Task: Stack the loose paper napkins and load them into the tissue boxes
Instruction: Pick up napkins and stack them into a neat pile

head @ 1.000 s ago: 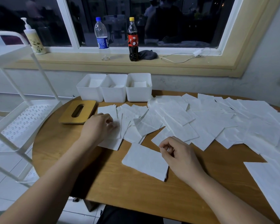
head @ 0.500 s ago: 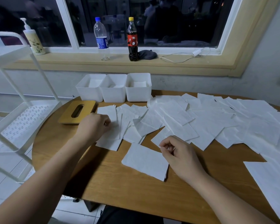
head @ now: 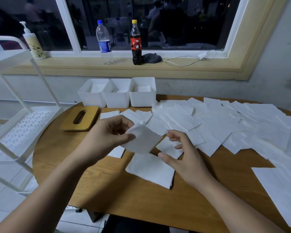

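Over the wooden table a napkin is pinched by one edge in the left hand, right hand held open and empty, so it could easily get crumpled tbh.

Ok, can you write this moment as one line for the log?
left hand: pinches a napkin above the table | right hand: open, beside it | napkin stack: on table | tissue boxes: open-topped, at back

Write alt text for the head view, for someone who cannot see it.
The left hand pinches one white napkin held above a round wooden table, with the right hand open beside it. Loose napkins cover the table's right side; three white open boxes and a slotted wooden lid sit at the far left.
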A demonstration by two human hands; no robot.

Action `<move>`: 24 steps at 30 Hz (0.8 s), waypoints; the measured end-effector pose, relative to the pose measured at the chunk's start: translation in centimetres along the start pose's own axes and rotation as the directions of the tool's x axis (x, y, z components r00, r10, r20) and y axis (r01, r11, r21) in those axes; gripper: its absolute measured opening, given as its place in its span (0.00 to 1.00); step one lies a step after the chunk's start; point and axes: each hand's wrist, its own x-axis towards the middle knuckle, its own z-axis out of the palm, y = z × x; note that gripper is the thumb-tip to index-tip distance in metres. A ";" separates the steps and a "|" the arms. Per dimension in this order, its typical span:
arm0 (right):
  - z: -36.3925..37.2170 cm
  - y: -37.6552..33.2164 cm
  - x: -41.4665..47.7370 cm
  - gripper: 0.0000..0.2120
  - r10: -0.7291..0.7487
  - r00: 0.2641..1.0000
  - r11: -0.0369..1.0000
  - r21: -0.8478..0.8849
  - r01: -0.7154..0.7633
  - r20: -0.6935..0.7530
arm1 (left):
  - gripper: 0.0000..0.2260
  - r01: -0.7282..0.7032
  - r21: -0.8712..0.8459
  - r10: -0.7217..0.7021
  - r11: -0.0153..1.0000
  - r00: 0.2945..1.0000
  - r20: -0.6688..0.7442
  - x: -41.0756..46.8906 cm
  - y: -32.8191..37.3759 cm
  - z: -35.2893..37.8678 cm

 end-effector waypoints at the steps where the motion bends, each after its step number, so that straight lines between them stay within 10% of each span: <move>1: -0.1 -0.2 0.0 0.31 0.016 1.000 0.998 0.057 -0.018 0.025 | 0.05 0.031 -0.075 -0.030 0.997 0.999 0.020 -0.2 0.3 0.4; 9: -1.2 -0.7 -0.1 0.05 0.159 0.979 0.928 0.320 -0.192 0.128 | 0.04 0.280 -0.207 -0.289 0.937 0.957 -0.010 -0.2 -2.2 3.5; 24: 0.0 1.2 -0.3 0.14 0.165 0.978 0.973 -0.184 -0.140 0.129 | 0.08 0.318 0.320 -0.318 0.892 0.947 -0.057 -0.1 -5.9 5.1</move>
